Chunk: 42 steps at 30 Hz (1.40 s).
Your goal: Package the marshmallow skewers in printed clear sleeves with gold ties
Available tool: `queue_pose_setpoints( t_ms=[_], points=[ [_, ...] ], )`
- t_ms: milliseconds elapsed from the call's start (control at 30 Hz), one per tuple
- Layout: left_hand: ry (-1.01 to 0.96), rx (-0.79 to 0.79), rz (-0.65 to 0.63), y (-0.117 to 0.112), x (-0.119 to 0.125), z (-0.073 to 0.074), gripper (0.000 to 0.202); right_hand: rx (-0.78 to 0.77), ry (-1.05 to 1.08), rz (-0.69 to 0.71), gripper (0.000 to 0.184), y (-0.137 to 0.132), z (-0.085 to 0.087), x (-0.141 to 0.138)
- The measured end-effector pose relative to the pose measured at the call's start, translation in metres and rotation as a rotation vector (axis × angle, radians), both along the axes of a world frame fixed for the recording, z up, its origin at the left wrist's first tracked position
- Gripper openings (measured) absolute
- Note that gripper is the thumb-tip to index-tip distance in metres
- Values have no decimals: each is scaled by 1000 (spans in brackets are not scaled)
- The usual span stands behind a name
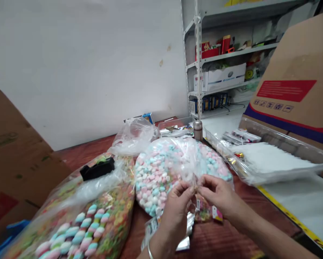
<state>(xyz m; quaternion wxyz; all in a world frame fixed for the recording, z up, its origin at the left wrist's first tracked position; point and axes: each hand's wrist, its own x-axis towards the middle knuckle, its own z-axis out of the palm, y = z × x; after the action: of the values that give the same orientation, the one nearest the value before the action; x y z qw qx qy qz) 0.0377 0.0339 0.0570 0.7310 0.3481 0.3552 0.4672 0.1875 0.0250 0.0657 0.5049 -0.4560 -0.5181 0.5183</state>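
Observation:
My left hand [174, 210] and my right hand [218, 196] meet in front of a big clear bag of pastel marshmallows [153, 176]. Thumbs and forefingers of both are pinched together at one spot. What they grip is small and mostly covered by the fingers; I cannot make it out. Just below the right hand is a small clear packet of colourful pieces [204, 212] with a pink and yellow label. Under the left hand lies a silvery packet [150, 228], partly hidden by the wrist.
At left, a large bag of coloured rings [118, 212] carries twisted marshmallows [77, 233] and a black tape dispenser [98, 169]. Behind are crumpled plastic [135, 135] and a metal flask [198, 130]. A clear tray [261, 176] and cardboard box [293, 82] stand right, cardboard [15, 151] left.

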Motion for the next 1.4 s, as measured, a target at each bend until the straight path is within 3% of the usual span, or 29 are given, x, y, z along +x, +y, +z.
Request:
queue_pose_setpoints(
  t_ms=[133, 233, 333, 500, 733, 800, 933, 1067, 1267, 1400],
  points=[
    [-304, -258, 1, -40, -3, -42, 18, -189, 306, -2, 21, -42, -47, -27],
    [-359, -318, -1, -52, -8, -65, 22, -292, 494, -37, 23, -63, -73, -42],
    [-329, -320, 3, -55, -15, -78, 24, -359, 617, -77, 24, -73, -89, -50],
    [-225, -284, 17, -56, -20, -89, 25, -383, 701, -139, 26, -75, -101, -55],
    [-39, -197, 94, -58, -21, -90, 19, -438, 810, -105, 22, -68, -107, -56],
    [30, -170, 94, -58, -22, -87, 20, -462, 846, -78, 15, -67, -105, -54],
    [135, -119, 70, -57, -25, -85, 22, -475, 876, -46, 19, -65, -100, -51],
    [178, -127, 54, -57, -27, -85, 23, -450, 899, -134, 15, -64, -100, -48],
    [80, -210, 51, -59, -26, -82, 21, -456, 987, -188, 15, -64, -96, -36],
    [-114, -303, 70, -57, -26, -80, 18, -517, 1046, 58, 7, -72, -95, -33]
  ],
)
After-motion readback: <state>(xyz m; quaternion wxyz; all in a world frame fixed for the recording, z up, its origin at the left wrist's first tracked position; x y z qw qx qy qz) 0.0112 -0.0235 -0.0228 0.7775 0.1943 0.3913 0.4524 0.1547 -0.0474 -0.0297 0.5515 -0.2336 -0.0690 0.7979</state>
